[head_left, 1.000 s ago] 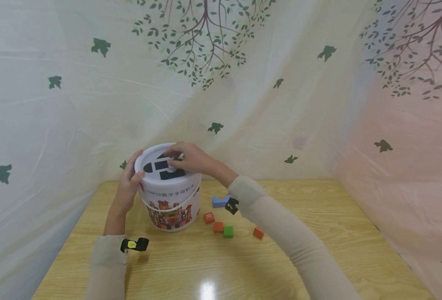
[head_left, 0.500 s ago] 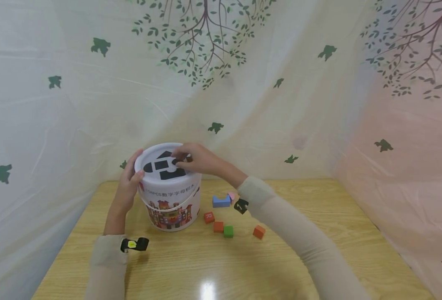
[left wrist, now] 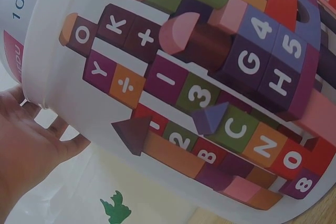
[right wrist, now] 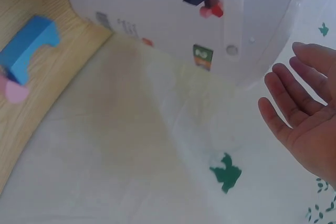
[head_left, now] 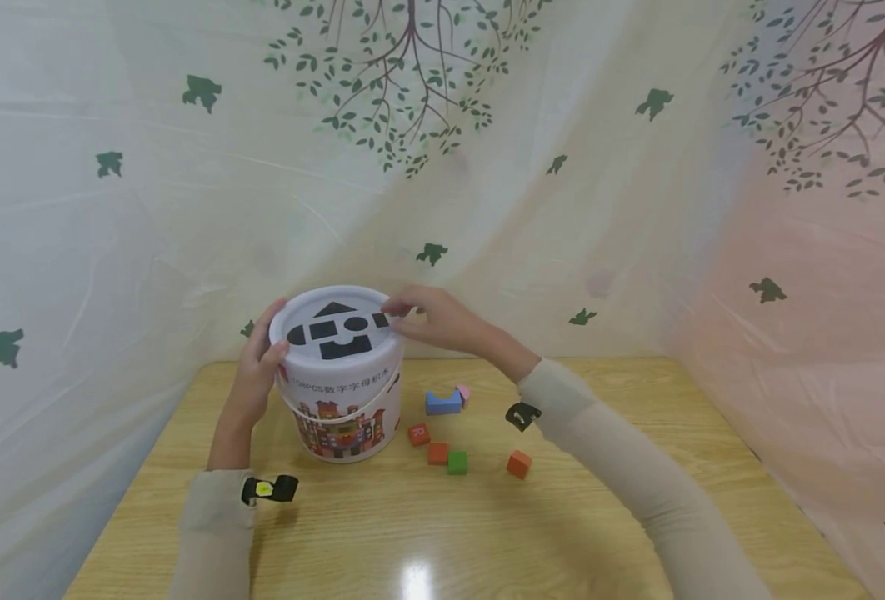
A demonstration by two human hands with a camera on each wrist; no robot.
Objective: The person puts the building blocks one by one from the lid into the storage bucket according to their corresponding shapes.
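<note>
A white lidded toy-block bucket (head_left: 348, 392) stands on the table's left, printed with a block castle. Its lid (head_left: 322, 365) has dark shape cut-outs: a triangle, a circle, a square, an arch and others. My left hand (head_left: 258, 358) grips the bucket's left top edge, thumb on the rim and fingers along the side. At the lid's right edge is my right hand (head_left: 442, 317), its fingertips right by the rim. In the right wrist view that hand (right wrist: 315, 98) shows a bare palm and loosely bent fingers, holding nothing.
Right of the bucket lie a blue arch block (head_left: 442, 404), a pink rounded block (head_left: 463, 394), a red letter block (head_left: 418, 434), a red block (head_left: 437, 454) and a green block (head_left: 457, 462). An orange-red block (head_left: 519, 464) lies farther right. A patterned curtain (head_left: 532, 250) hangs behind the table.
My right hand has moved rightward from over the middle of the lid to its right edge, uncovering the cut-outs and the pink block. The left hand and bucket have stayed put.
</note>
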